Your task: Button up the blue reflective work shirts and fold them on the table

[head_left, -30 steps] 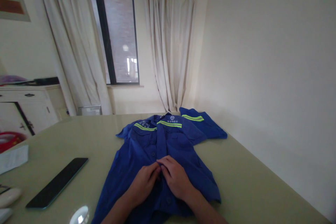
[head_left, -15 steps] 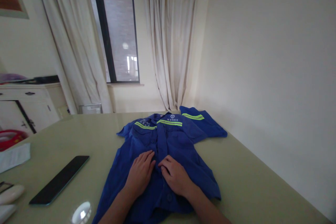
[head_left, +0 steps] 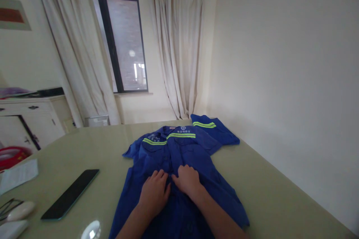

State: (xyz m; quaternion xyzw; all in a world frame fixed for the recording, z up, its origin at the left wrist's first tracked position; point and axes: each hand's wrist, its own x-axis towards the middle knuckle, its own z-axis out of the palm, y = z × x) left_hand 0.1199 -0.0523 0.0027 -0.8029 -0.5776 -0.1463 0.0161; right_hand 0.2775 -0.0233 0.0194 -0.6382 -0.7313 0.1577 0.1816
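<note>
Item: blue short-sleeved work shirt (head_left: pixel 217 185), front up on the pale green table (head_left: pixel 280 194), collar toward the window (head_left: pixel 126 41), hem toward the wearer. Chest crossed by a lime reflective band (head_left: pixel 181 135), with white printing above.

Handling: left hand (head_left: pixel 155 191) palm down, fingers bent on the cloth just beside the button placket (head_left: pixel 177 157); right hand (head_left: pixel 187 179) opposite, fingers curled, thumb reaching to the placket. The cloth under the fingertips is dark and partly covered, so whether either hand pinches it cannot be told.

Change: half a second ago the collar lay higher, nearly level with the far table edge; it now sits nearer the wearer, and the right-hand hem corner has come nearer too. A pale neck label (head_left: pixel 172 127) now shows. Judged meaning: the shirt has been drawn in slightly, with work centred on the mid-front placket.

Adjacent: folded blue garment (head_left: pixel 226 131), same band, beyond the right sleeve and in the same place as earlier. Left side: dark, phone-like slab (head_left: pixel 70 195), paper sheet (head_left: pixel 19 175), red basket (head_left: pixel 12 158), all apart from the shirt.
</note>
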